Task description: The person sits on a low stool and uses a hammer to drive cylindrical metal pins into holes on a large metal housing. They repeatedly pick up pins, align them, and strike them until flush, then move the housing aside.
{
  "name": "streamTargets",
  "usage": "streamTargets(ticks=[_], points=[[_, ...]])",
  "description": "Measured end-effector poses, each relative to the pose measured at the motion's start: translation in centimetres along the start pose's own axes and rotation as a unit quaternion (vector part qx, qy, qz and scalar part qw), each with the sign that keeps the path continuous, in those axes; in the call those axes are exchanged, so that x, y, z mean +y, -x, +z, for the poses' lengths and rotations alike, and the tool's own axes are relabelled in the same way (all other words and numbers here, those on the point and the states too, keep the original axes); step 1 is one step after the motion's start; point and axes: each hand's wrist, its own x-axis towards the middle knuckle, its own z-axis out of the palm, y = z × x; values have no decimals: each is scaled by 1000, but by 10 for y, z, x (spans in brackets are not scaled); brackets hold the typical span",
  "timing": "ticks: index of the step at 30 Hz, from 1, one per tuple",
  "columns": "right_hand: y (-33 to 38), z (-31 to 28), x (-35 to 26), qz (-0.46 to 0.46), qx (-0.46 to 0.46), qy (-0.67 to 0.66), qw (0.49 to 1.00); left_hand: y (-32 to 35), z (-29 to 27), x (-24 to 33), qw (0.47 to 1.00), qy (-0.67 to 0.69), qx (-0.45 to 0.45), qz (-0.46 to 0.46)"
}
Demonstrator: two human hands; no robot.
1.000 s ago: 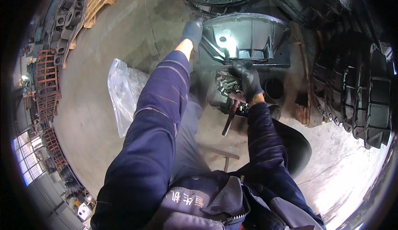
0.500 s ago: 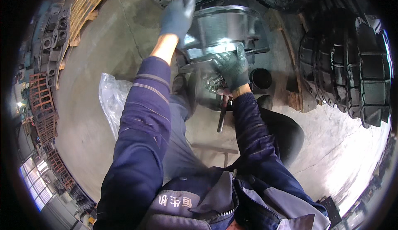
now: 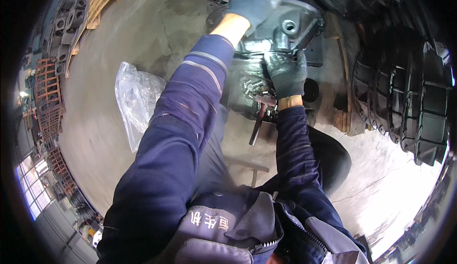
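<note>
A dark, shiny metal casting (image 3: 297, 19) is in front of me, showing a round boss with a hole and raised ribs. My right hand (image 3: 288, 73), in a dark textured glove, grips its near edge, fingers on the rim and thumb to the right. Over the casting's left, far part is my left hand (image 3: 254, 7) in a grey-blue glove. It is smeared by motion, and I cannot make out whether its fingers grip the metal. Just below the casting lie a hammer (image 3: 259, 121) and several short metal pieces (image 3: 252, 85) in a dark box.
Dark ribbed castings (image 3: 404, 92) stand stacked at the right, by a wooden pallet (image 3: 352, 116). A clear plastic bag (image 3: 135, 102) lies on the floor at left. Near my legs is a T-shaped bar (image 3: 247, 165). A dark round container (image 3: 311, 90) sits beside my right wrist.
The casting has turned, its smooth curved face giving way to the side with the boss and hole. My left hand has swung right across it, while my right hand stays at the near edge.
</note>
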Motion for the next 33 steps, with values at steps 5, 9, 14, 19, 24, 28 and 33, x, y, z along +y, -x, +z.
streamTargets(ticks=[5,9,14,19,24,28,33], points=[[-3,-1,-4,8,-75,24,997,11,-1,-32,999,18,-27,-16],[0,-9,1,-1,-70,59,996,20,10,-63,997,34,4,-65],[-1,-12,0,-37,-76,29,996,15,10,-42,997,18,6,-71],[-9,-18,-4,-33,-72,34,996,6,2,-16,999,10,17,-34],[-5,-33,-4,1,-45,71,996,20,5,-22,995,2,26,-92],[16,-62,-33,2,26,196,980,25,16,-28,995,23,-15,-98],[54,-134,-71,-72,165,465,867,25,23,-30,989,108,43,-96]])
